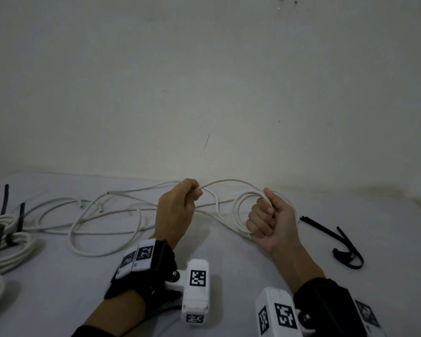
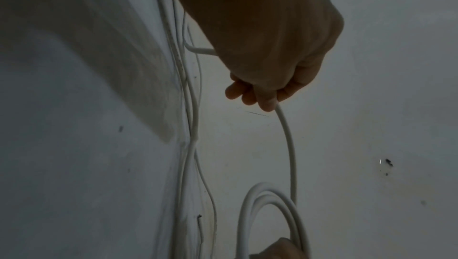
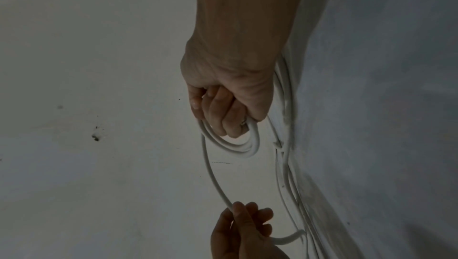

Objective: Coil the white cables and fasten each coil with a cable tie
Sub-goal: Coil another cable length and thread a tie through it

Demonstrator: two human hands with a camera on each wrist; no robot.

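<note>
Your wrist cameras point(image 1: 197, 290) sit lowest in the head view, and past them both hands are raised over the white table point(image 1: 229, 263) by the wall. Your right hand point(image 1: 272, 220) has its fingers curled round a small coil point(image 1: 238, 210) of a few turns of white cable, held upright in the fist. Your left hand point(image 1: 178, 210) pinches the same cable point(image 1: 229, 182) just beside the coil, so that an arch of it spans the gap between your hands. You are partway through winding: much loose cable point(image 1: 102, 215) lies in slack loops on the table to your left, crossing over itself. Judging from that, your next move is to bring the pinched length over to the right fist as another turn, then slide the left hand back along the slack; mind the crossings, which could snag. Black cable ties point(image 1: 338, 242) wait on the table just right of your right hand. Tied coils point(image 1: 12, 239) lie at the far left edge.
</note>
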